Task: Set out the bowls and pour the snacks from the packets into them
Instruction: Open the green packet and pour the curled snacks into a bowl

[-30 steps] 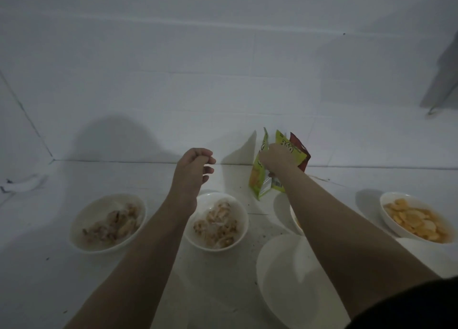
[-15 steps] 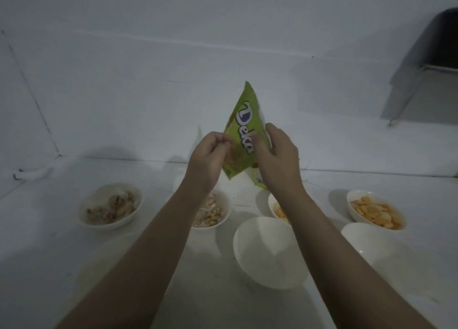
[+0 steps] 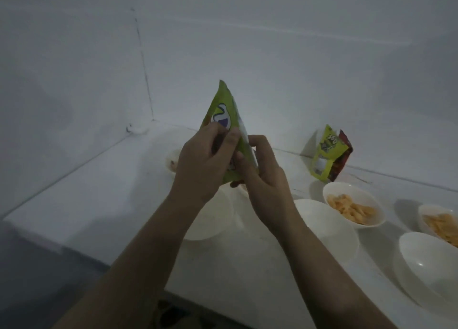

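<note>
I hold a green snack packet (image 3: 224, 110) upright above the white counter, one corner pointing up. My left hand (image 3: 200, 165) grips its left side with fingers curled over the front. My right hand (image 3: 262, 170) pinches its right edge. Below my hands sits a white bowl (image 3: 213, 219), mostly hidden by my left wrist. To the right stand an empty white bowl (image 3: 327, 224) and another empty bowl (image 3: 431, 266). Two bowls hold orange snacks (image 3: 354, 204) (image 3: 438, 219). A further bowl (image 3: 172, 161) peeks out behind my left hand.
Two more packets, a yellow-green one (image 3: 324, 155) and a dark red one (image 3: 343, 160), lean against the back wall. The counter's left edge (image 3: 62, 180) runs into the corner of the white tiled walls. Its front edge drops to a dark floor.
The view has swung left, so the bowls now lie right of centre. My right hand lifted the green packet off the counter; now both hands hold it closer together in front of me.
</note>
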Demonstrator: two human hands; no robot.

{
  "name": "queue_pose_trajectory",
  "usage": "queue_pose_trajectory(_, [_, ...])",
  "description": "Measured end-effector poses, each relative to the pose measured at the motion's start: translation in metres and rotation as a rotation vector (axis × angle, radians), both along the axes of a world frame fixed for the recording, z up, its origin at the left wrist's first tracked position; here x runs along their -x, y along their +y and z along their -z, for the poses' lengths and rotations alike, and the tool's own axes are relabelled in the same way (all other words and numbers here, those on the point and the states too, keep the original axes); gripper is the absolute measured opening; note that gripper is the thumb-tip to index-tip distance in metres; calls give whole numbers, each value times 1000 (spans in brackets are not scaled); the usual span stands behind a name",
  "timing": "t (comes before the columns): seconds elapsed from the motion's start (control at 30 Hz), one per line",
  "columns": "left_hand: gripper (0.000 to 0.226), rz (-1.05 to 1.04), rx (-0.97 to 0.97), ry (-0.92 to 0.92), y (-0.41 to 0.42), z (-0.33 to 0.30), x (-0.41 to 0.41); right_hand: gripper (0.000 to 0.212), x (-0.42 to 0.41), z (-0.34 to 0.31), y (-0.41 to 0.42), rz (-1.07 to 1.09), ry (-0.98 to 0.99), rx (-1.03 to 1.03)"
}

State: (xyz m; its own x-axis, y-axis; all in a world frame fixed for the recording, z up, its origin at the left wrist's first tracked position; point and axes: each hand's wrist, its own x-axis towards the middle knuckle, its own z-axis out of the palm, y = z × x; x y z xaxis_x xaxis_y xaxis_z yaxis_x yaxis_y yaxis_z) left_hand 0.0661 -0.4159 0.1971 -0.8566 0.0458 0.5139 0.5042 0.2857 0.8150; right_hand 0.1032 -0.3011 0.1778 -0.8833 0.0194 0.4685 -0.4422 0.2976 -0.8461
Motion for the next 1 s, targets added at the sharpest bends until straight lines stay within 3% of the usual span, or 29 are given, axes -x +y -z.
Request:
queue_pose_trajectory(0.17, [32, -95, 71, -24, -51, 5, -1, 11, 6, 5, -43, -148, -64, 5])
queue_pose_trajectory(0.3, [29, -128, 194, -34, -86, 7, 13, 7, 15, 15, -77, -120, -107, -12])
queue_pose_trajectory(0.57, [30, 70, 472, -172, -164, 11, 60, 16, 38, 38, -151, -28, -234, 17])
queue_pose_trajectory(0.67, [32, 157, 440, -192, -188, 22, 75, 23, 44, 46, -176, -2, -263, 31])
queue_pose_trajectory(0.83, [33, 337, 311, -341, -210, 40, 97, 37, 50, 68, -203, 73, -362, 280])
queue_pose_trajectory(1.0, [40, 556, 222, -520, -216, 65, 103, 55, 63, 86, -211, 197, -582, 480])
